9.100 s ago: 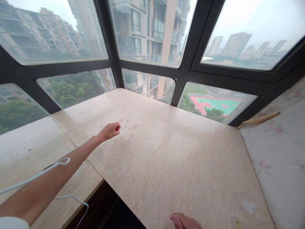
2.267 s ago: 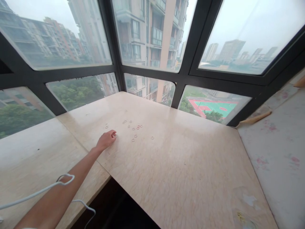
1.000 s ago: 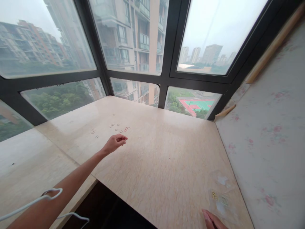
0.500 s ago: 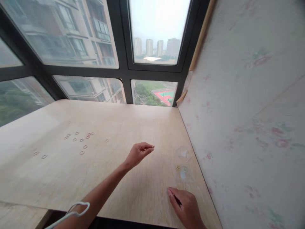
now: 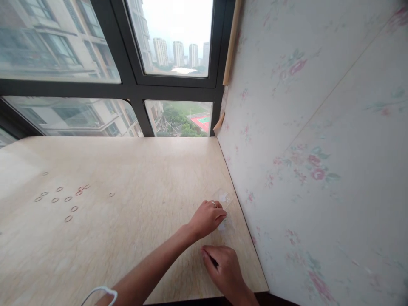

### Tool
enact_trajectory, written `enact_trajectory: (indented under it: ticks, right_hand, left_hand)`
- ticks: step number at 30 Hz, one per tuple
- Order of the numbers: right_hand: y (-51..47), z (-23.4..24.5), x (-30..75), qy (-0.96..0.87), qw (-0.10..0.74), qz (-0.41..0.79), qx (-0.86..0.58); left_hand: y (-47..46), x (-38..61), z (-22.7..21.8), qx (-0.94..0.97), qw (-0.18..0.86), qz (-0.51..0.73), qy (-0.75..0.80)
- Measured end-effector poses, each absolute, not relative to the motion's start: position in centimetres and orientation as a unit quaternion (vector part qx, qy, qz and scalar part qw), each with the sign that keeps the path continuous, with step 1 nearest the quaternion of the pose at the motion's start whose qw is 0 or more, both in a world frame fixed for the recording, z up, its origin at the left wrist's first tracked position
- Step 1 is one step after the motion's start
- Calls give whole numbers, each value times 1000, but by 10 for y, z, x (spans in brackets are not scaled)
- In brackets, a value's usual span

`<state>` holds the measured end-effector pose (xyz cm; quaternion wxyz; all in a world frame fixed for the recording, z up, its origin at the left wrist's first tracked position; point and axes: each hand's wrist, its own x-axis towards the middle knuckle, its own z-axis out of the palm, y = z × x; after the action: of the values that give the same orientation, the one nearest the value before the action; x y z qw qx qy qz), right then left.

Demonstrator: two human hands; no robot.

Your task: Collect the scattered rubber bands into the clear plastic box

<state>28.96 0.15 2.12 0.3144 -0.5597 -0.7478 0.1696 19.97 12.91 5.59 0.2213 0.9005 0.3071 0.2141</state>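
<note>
My left hand (image 5: 207,219) reaches across to the right side of the beige marble table (image 5: 137,238). Its fingertips are pinched together at a small clear plastic bag (image 5: 224,199) that lies flat by the wall. What the pinch holds is too small to make out. A thin ring or band shows on one finger. My right hand (image 5: 225,272) lies palm down on the table just in front of the bag, fingers stretched flat and close together, holding nothing I can see. Several small rubber bands (image 5: 65,199) lie scattered far to the left.
A wall with flowered wallpaper (image 5: 306,170) rises right beside the bag. Dark-framed windows (image 5: 134,91) close off the back of the table. The table's front edge (image 5: 223,295) runs just under my right wrist. A white cable (image 5: 98,291) loops near my left arm.
My view has swung right. My left hand left the rubber bands, crossed the table with its fingers pinched and now touches the bag. My right hand stays by the bag.
</note>
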Motion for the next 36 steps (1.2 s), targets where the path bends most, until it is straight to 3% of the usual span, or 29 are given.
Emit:
enact_trajectory:
  ticks: [6,19,28,36]
  right_hand:
    - [2,19,290,-741,328,168,-562]
    - [2,18,290,-727,340,188,-566]
    - [9,17,270,-655,368,334,-569]
    - [42,43,153,-740,310,436,-408]
  left_hand:
    - [130,199,58,903,187,198,333]
    - [126,115,51,802,299,298,423]
    - [64,8,43,743,326,302,501]
    - [5,-50,40,734,347,315,492]
